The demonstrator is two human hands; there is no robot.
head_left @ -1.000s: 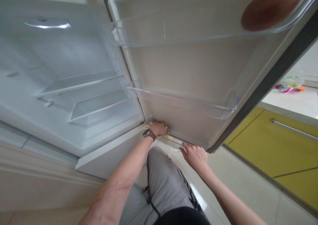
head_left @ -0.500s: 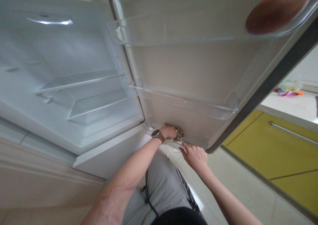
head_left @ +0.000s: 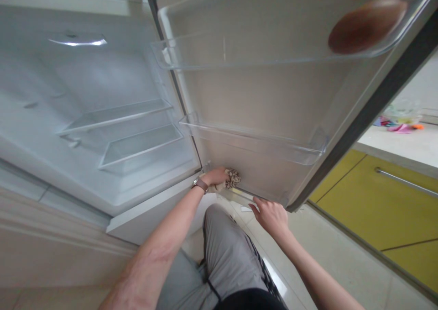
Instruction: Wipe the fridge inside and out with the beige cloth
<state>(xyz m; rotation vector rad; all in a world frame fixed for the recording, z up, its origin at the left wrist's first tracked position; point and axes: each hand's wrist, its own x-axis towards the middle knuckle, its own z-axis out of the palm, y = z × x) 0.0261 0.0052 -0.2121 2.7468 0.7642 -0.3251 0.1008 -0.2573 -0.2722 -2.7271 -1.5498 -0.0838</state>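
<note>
My left hand, with a watch on its wrist, is closed on a patterned brown-and-cream cloth. The cloth lies against the lower inside of the open fridge door, at the bottom door shelf. My right hand has its fingers hooked over the front edge of that same shelf, near the door's outer corner. Its thumb shows below the edge. Part of the cloth hangs under my left wrist.
Two clear door shelves sit higher up; a reddish-brown round object rests in the top one. Inside the lit fridge are glass shelves. Yellow cabinets and a counter with small colourful items stand at right.
My left hand has slid the cloth leftward along the bottom shelf, toward the hinge side. My right hand stays on the shelf edge. The view has shifted slightly.
</note>
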